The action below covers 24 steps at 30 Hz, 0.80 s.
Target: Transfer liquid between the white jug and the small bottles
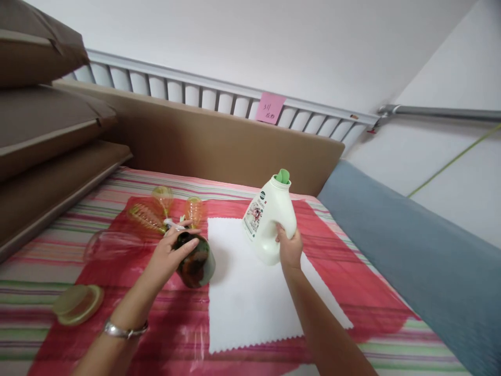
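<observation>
In the head view, the right hand (290, 248) is at the right of the centre, with its fingers closed around the handle of a pale green jug (279, 206), which leans with its mouth up and to the right. A green piece (283, 176) stands in this open mouth. The base of the jug is over the white sheet (238, 303); I cannot tell if it touches it or hangs a little above. At the left of the centre, the left hand (178, 245) grips a dark vessel (199, 263) from above, with fingers spread over its upper part; the vessel is tilted, beside the left edge of the white sheet, and what is inside it is not clear. Yellow see-through pieces (146, 216) lie just behind this hand, and a yellowish round lid (78, 305) is at the lower left of the frame, on the red sheet (329, 245). To handle both things well, I judge, the right hand should keep the handle firmly and let the jug turn slowly, because its mouth has no cap; the left fingers should hold the smooth vessel evenly, so it does not slip or knock the yellow pieces.
</observation>
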Each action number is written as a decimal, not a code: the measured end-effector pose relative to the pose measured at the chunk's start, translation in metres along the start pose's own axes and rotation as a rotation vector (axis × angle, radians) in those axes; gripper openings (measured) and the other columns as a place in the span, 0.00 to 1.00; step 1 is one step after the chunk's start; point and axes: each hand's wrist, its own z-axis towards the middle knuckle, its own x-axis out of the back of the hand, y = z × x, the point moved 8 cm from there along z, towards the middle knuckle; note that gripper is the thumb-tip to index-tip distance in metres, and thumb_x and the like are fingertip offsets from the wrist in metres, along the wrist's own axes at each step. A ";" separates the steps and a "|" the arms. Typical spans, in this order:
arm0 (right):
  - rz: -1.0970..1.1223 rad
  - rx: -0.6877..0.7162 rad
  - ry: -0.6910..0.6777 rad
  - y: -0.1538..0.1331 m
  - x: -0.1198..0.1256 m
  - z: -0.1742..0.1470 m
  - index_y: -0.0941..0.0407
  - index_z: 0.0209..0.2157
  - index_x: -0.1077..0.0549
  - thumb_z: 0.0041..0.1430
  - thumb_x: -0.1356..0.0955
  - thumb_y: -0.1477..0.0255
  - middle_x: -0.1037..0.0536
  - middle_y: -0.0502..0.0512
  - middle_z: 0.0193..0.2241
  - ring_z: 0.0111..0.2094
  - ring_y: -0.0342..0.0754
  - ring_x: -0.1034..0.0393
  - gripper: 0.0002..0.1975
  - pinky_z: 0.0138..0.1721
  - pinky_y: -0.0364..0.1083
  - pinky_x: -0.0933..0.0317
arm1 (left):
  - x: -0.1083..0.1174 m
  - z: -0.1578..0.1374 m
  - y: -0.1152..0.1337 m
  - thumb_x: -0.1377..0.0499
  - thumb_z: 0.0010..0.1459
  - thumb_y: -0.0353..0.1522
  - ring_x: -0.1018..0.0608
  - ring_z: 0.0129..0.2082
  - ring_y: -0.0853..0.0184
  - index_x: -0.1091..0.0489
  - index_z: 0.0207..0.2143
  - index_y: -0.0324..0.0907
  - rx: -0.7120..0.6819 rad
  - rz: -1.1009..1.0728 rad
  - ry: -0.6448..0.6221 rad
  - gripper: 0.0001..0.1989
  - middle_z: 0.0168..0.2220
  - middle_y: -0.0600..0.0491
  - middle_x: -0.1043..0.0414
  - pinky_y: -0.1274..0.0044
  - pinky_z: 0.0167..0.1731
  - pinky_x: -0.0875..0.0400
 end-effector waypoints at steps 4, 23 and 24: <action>0.020 0.007 -0.089 -0.002 0.012 -0.009 0.57 0.36 0.32 0.44 0.30 0.56 0.24 0.55 0.31 0.33 0.51 0.31 0.22 0.36 0.47 0.40 | -0.003 0.000 -0.001 0.43 0.51 0.46 0.35 0.55 0.54 0.26 0.40 0.42 0.003 -0.003 -0.012 0.20 0.55 0.46 0.37 0.62 0.56 0.44; 0.963 -0.771 -1.033 -0.040 -0.065 -0.184 0.56 0.39 0.27 0.52 0.33 0.55 0.22 0.54 0.36 0.42 0.51 0.30 0.20 0.47 0.49 0.39 | -0.089 -0.068 0.084 0.40 0.52 0.41 0.37 0.57 0.56 0.27 0.41 0.46 -0.349 -0.365 -0.638 0.15 0.51 0.48 0.33 0.63 0.57 0.47; 0.978 -0.763 -0.989 -0.037 -0.064 -0.181 0.56 0.38 0.27 0.52 0.32 0.57 0.22 0.53 0.36 0.42 0.50 0.29 0.18 0.47 0.48 0.40 | -0.090 -0.069 0.083 0.39 0.52 0.40 0.37 0.57 0.57 0.27 0.41 0.46 -0.344 -0.382 -0.646 0.15 0.51 0.48 0.33 0.64 0.57 0.46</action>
